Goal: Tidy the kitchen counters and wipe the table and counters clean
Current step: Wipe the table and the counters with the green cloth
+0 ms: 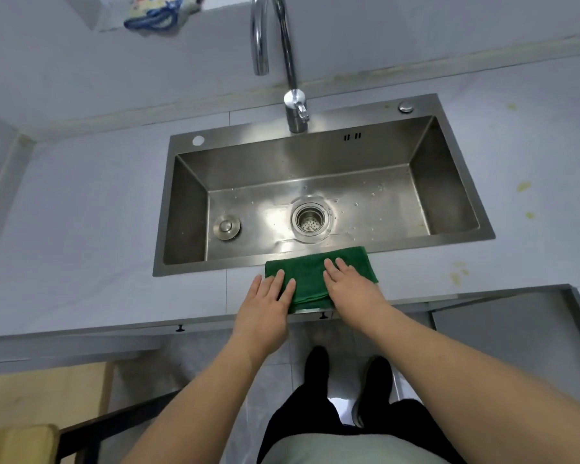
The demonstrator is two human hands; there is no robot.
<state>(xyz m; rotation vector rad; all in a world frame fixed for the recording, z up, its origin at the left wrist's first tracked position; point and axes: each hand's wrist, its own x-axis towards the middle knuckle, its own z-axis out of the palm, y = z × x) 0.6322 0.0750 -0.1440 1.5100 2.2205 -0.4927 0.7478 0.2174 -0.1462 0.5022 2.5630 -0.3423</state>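
A folded green cloth lies on the front strip of the pale counter, just in front of the steel sink. My left hand rests flat on the cloth's left edge with straight fingers. My right hand presses flat on its right half, fingers straight and pointing toward the sink. Neither hand curls around the cloth.
The sink basin holds a drain strainer and a round stopper, with water drops on the bottom. A chrome tap arches over it. Yellowish stains mark the counter right of the sink. A patterned cloth hangs at the top left.
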